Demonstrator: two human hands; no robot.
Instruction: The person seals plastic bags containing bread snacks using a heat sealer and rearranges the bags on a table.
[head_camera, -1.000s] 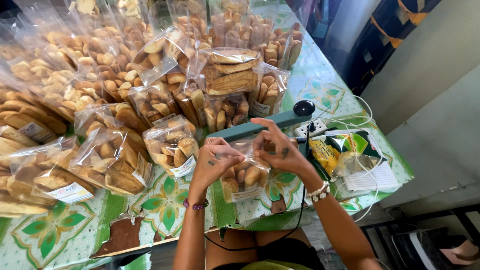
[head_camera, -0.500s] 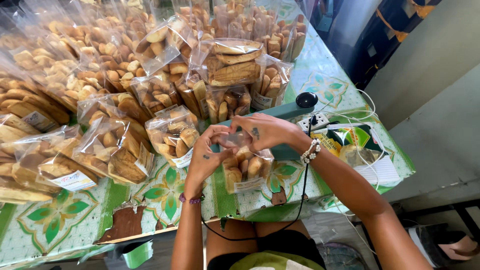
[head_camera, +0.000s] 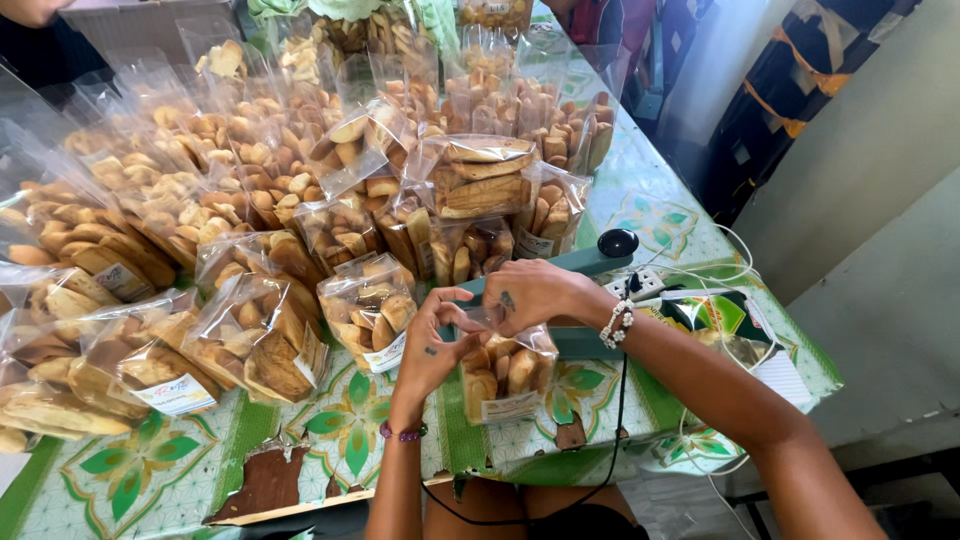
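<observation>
Stacked clear packets of biscuits cover most of the table, leaving open room only along its near edge and at the right corner, where a white power strip and a green-and-yellow packet lie. The table wears a green leaf-patterned cloth, torn at the front edge to show brown board beneath; a grey wall and floor lie to the right. At the near edge a person holds a clear bag of biscuits upright against a teal heat sealer. The left hand pinches the bag's open top from the left, fingers closed on the film. The right hand, beaded bracelet at the wrist, clamps the top from above; the biscuits hang just below both hands' fingers.
</observation>
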